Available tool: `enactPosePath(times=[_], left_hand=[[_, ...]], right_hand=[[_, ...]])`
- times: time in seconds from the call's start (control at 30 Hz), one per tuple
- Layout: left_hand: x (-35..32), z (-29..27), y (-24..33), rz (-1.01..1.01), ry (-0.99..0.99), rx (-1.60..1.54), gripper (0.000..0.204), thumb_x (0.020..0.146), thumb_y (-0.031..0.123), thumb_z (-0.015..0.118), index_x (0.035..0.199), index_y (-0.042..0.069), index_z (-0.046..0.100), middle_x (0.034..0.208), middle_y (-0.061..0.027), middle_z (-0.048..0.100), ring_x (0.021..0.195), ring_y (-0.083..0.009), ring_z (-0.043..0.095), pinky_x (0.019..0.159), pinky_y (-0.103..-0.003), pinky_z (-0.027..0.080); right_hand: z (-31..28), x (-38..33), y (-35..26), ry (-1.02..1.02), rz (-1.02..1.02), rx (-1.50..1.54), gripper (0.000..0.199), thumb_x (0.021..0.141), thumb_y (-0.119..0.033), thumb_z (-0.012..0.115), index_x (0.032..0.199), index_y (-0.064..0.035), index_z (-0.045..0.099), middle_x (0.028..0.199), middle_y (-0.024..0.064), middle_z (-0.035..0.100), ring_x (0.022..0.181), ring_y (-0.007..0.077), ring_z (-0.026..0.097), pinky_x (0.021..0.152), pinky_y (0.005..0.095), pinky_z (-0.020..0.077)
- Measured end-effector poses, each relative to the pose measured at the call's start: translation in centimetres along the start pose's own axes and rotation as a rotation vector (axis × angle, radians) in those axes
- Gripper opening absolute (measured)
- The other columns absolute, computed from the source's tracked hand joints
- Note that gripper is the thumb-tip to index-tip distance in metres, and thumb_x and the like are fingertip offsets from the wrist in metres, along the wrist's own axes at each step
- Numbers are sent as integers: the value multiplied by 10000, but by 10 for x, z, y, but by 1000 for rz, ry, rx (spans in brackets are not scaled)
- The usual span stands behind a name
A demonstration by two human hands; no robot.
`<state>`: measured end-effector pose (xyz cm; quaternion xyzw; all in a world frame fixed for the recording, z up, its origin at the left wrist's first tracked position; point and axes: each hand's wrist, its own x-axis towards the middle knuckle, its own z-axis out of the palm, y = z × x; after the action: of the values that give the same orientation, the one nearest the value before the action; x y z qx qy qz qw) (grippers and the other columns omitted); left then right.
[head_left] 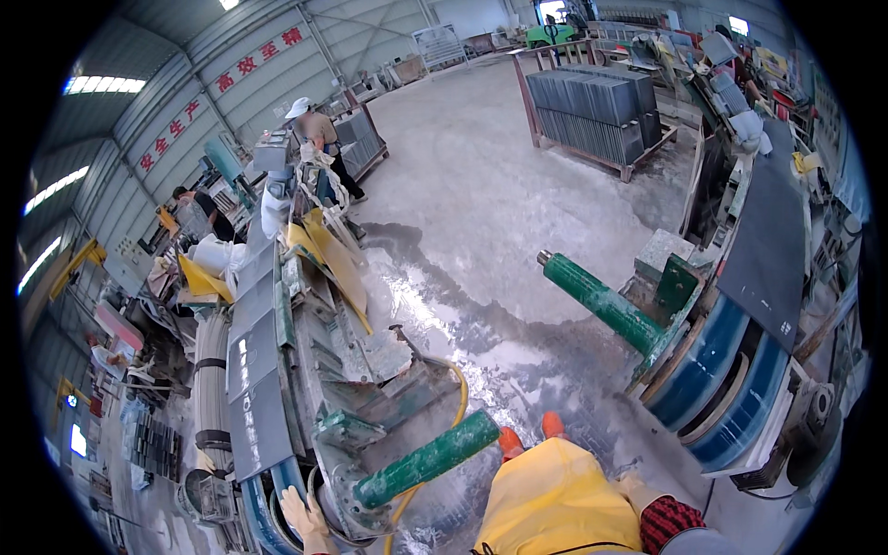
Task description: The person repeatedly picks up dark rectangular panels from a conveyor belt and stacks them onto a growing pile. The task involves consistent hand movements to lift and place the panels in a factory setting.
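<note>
head view, from the grip outward: the left hand [301,518], in a pale work glove, rests with its fingers spread and loose on the curved blue rim [268,513] at the near end of the machine on the left. its grip is released, laid flat on the edge and grasping nothing, as a hand placed there for steadying would lie. the right hand [638,488] shows only as a pale glove above a red checked cuff at the lower edge; i cannot tell whether its grip is clenched or slack, and it seems to touch nothing.

just beside the left hand a thick green roller [427,460] sticks out from the machine's end, with a yellow hose [460,388] looping behind it. dark grey stone slabs [254,370] lie in a row along the machine's bed, flat and end to end, as they would to feed through it. a yellow apron [555,495] covers the person's front, orange shoes [529,435] below on a wet concrete floor [481,231].

across the aisle a second green roller [601,301] juts from the right-hand machine, a dark slab [768,250] lying on top. stacked grey slabs [592,111] sit on a wooden frame farther off, and a person in a white hat [310,125] stands by the left line.
</note>
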<state>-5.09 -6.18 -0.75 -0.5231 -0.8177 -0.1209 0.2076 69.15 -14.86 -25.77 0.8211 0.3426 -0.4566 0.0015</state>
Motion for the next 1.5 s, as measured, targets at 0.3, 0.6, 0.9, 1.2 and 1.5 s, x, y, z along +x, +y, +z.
enactPosePath(times=[0.3,0.6,0.9,1.2,1.5], left_hand=[[2,-32,18,-45,-218,71,586,956,262,542,1471,56,352,1474,-266,379,1320,-474,378,1091,-532,297],[-10,-16,21,-21,-70,125,586,957,256,538,1474,51,354,1455,-263,409,1305,-470,399,1095,-528,290],[-14,-36,33,-96,-186,97,538,1003,298,442,1471,50,349,1496,-241,353,1366,-431,332,1146,-480,228],[54,-13,15,-18,-81,40,493,977,223,498,1427,40,418,1436,-233,443,1292,-459,416,1079,-506,340],[40,6,23,47,-63,55,586,909,262,581,1412,16,407,1411,-280,444,1267,-476,430,1074,-529,334]], right_hand=[[-36,-52,-38,-95,69,25,409,797,-359,560,1136,-190,712,1230,160,638,1168,330,596,1006,408,461],[-37,-55,-37,-29,55,11,376,770,-362,607,1032,-123,731,1042,136,712,1003,283,677,872,379,509],[-35,-52,-37,-47,87,18,399,785,-372,587,1105,-173,718,1185,133,661,1127,304,620,970,394,471],[-61,-79,-58,-50,36,-96,473,792,-424,582,1154,-140,694,1250,158,624,1179,316,587,995,407,452],[-46,-53,-46,-68,3,-202,502,772,-486,605,1148,-169,703,1233,131,643,1157,316,601,967,398,466]])
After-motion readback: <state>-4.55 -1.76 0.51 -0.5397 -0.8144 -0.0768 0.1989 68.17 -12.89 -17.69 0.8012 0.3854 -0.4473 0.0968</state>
